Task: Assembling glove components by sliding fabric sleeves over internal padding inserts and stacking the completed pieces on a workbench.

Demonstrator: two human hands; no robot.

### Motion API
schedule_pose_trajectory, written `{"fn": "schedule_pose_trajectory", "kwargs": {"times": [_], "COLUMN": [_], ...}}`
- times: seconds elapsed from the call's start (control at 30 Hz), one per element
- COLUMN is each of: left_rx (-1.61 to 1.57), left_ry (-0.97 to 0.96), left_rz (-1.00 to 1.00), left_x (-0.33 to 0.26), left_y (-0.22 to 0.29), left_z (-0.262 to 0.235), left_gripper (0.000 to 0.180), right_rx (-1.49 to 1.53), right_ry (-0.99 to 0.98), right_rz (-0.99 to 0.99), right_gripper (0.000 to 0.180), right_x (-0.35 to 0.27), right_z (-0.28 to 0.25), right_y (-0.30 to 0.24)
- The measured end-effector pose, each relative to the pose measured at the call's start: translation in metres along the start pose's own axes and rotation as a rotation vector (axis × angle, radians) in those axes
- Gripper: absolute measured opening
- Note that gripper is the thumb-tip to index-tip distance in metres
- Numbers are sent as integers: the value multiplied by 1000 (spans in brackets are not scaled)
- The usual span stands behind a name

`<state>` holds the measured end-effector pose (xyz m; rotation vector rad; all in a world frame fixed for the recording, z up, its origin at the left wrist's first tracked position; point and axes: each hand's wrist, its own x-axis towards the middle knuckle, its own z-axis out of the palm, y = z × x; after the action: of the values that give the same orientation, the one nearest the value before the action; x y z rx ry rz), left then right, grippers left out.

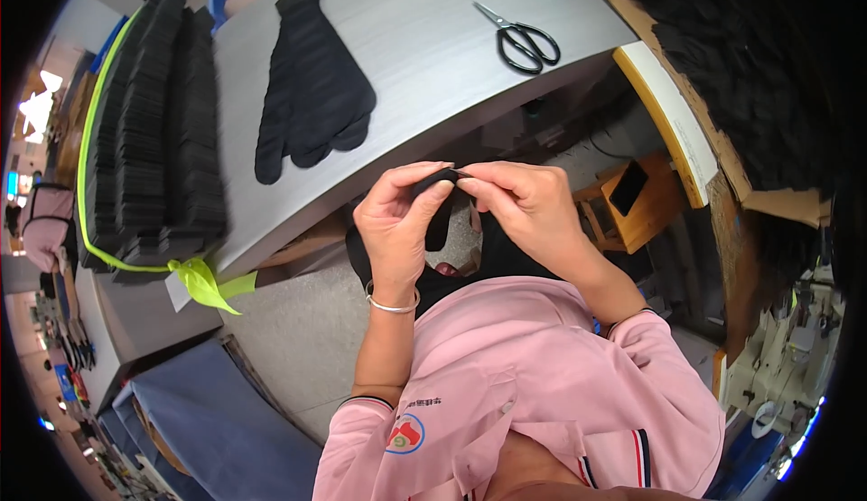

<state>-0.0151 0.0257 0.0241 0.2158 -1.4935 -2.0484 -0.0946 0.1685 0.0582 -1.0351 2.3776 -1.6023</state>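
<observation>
Pinched between both sets of fingertips, a small piece of black fabric is held tight just in front of the table's near edge, above my lap. On one side my left hand has it between thumb and curled fingers; on the other, my right hand closes thumb and forefinger on its end, the two grips almost meeting. Whether anything else sits in that right pinch, I can't tell. A silver bangle circles my left wrist, below the short sleeve of my pink polo shirt. Beyond my hands, on the grey table, black knit gloves lie flat, finger ends toward me. To their right rest scissors with black loop handles, blades pointing away and leftward. At the left stands a tall bundle of stacked black knit pieces, tied with a neon-yellow ribbon knotted at its near end. Off to my right, a black smartphone lies on a wooden stool, lower than the tabletop.
</observation>
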Motion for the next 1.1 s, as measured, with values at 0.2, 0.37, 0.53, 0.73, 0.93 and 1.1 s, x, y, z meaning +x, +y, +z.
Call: {"fn": "schedule_pose_trajectory", "kwargs": {"times": [0.2,0.37,0.53,0.73,0.93,1.1], "left_rx": [83,30,143,292,319,422], "left_ry": [86,162,68,19,63,148], "left_rz": [217,466,312,102,-94,-85], "left_x": [-8,-6,6,9,34,61], "left_y": [11,59,45,12,-13,-27], "left_z": [6,22,36,22,-7,-46], "left_gripper": [14,19,34,35,32,28], "right_rx": [213,20,-442,-579,-162,-464], "right_ry": [-58,-5,145,133,487,728], "right_rz": [-47,-317,-265,501,1197,1358], "right_gripper": [47,22,19,28,17,49], "right_x": [4,-5,-36,-194,-405,-464], "right_z": [13,25,-27,-110,-149,-145], "right_y": [6,39,99,204,247,255]}}
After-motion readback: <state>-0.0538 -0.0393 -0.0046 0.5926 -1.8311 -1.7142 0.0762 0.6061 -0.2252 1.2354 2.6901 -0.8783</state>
